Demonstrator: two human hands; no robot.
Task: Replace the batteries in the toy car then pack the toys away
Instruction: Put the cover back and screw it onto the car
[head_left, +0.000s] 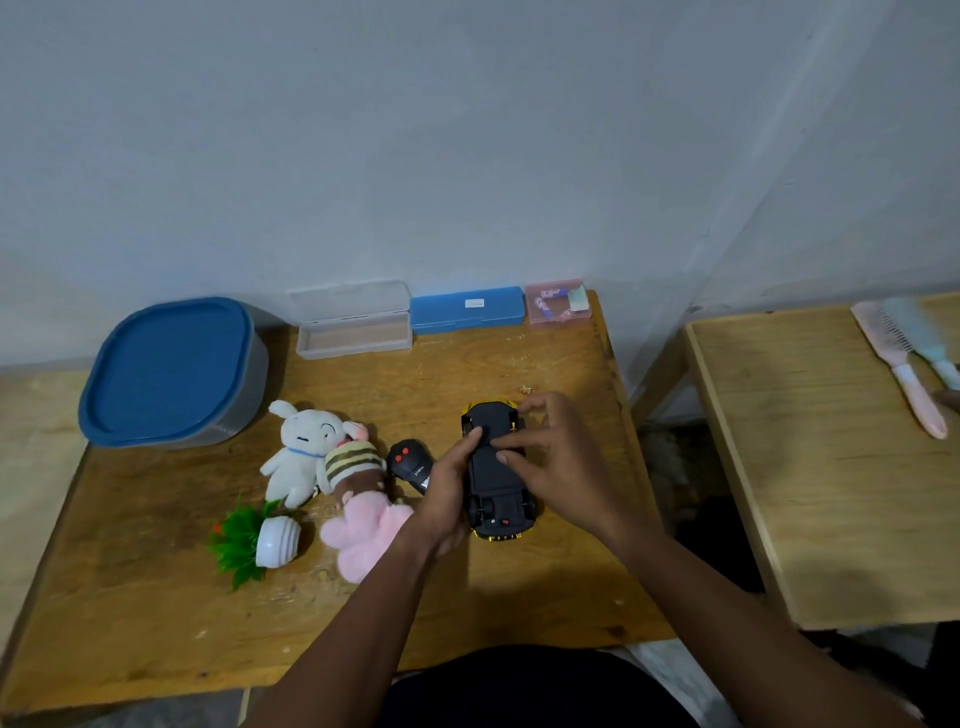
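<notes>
The car (496, 467) lies belly-up just right of the counter's (156, 597) centre, nose toward twelve o'clock. Turned this way, the black underside faces the person, which is where a battery hatch would be.

The left hand (447, 499) grasps the car from nine o'clock. Its fingers wrap the side and its thumb lies across the underside, which likely steadies the body against the push from the other side. The right hand (556, 467) comes in from three o'clock, unclenched, with its fingertips (500, 457) pressing on the middle of the underside. It seems to be feeling for or working a cover. Whether the hatch is open I cannot tell, and no batteries are visible.

The remote (408, 462) lies just beside the left hand at nine o'clock. Beyond it are a white plush (301, 447), a striped plush (353, 462) and a pink plush (363, 535), all touching one another. A toppled plant (244, 540) lies at eight o'clock.

A lidded bin (171, 374) waits at ten o'clock, probably for the packing. An open clear case (353, 332), a blue case (467, 309) and a pink box (558, 306) line the wall edge at twelve o'clock.
</notes>
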